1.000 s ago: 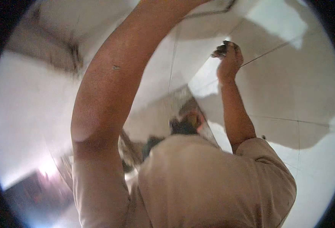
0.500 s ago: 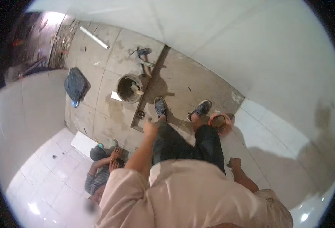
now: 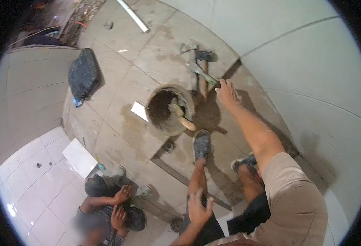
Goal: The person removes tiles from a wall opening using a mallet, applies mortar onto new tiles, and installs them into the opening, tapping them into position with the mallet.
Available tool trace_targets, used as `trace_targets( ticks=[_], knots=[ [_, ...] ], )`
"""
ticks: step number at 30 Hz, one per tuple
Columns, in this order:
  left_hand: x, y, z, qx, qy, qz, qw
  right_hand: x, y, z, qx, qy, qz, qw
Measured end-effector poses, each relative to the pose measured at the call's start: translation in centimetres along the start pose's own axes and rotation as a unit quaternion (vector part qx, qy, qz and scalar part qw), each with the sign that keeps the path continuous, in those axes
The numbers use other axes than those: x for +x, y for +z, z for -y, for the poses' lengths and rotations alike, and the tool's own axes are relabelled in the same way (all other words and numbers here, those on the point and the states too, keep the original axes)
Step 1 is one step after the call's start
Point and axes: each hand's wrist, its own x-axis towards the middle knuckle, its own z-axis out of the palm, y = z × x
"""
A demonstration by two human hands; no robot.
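Observation:
My right hand [image 3: 228,93] reaches forward with its fingers apart, at the handle end of a green-handled scraper [image 3: 207,76]; I cannot tell whether they touch. Beneath the scraper lie a black-headed mallet [image 3: 205,56] with a wooden handle and a hatchet-like tool [image 3: 188,48] with a metal head. My left hand [image 3: 200,208] is open over my leg, holding nothing. Left of the tools stands a bucket [image 3: 152,108] with grey mortar inside. A wooden-handled trowel [image 3: 186,123] rests in it, its handle over the rim.
A person [image 3: 106,201] sits at lower left, arms folded over the knees, beside a white tile [image 3: 80,158]. A dark bag [image 3: 84,76] lies near the left wall. A white pipe [image 3: 133,16] is at the back. A floor step edge [image 3: 168,170] and drain hole [image 3: 169,146] lie near my feet.
My right hand has moved from beside my body forward to the scraper. I have leaned closer to the bucket and tools. The left hand has opened above my leg.

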Motion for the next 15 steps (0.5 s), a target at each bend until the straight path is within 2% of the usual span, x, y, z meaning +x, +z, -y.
trace_targets(
  ticks=[2,3,4,5,6,7,8,9,11,13,14,15],
  knots=[
    [-0.3,0.2,-0.1,0.021,0.007,0.049,0.999,4.1,2.4,4.3,-0.051,0.023,0.020,0.998],
    [-0.7,0.2,-0.3,0.031,0.011,0.073,0.997,6.8,6.4,3.5,0.033,0.057,0.027,0.997],
    [-1.5,1.1,-0.1,-0.004,0.017,0.051,0.999,5.7,2.8,7.5,0.035,0.083,0.059,0.994],
    [-1.2,1.2,-0.7,0.005,0.073,0.020,0.997,6.4,4.5,7.5,-0.014,0.089,0.043,0.995],
    [-1.2,1.2,-0.6,-0.008,0.097,0.060,0.993,7.0,6.7,6.4,-0.033,0.050,0.044,0.997],
    [-0.3,-1.7,-4.8,0.033,-0.023,0.156,0.987,6.4,6.2,7.4,-0.005,0.045,0.054,0.998],
    [0.7,-4.4,-8.6,0.068,-0.140,0.248,0.956,6.2,6.4,8.1,-0.003,0.039,0.051,0.998],
    [1.0,-4.1,-8.2,0.066,-0.140,0.245,0.957,5.7,6.6,8.1,0.007,-0.024,0.015,1.000],
    [1.3,-2.6,-6.3,0.034,-0.075,0.140,0.987,7.0,10.3,6.5,0.010,-0.103,-0.127,0.987],
    [0.3,-0.9,-4.2,-0.004,0.004,0.076,0.997,7.0,7.6,8.4,0.092,0.147,-0.054,0.983],
    [-0.2,-0.3,-3.2,-0.029,0.052,0.057,0.997,7.2,10.6,7.5,0.006,0.168,-0.106,0.980],
    [-0.6,0.3,-2.1,0.041,0.051,0.047,0.997,8.8,13.6,5.7,0.027,0.254,-0.114,0.960]
  ],
)
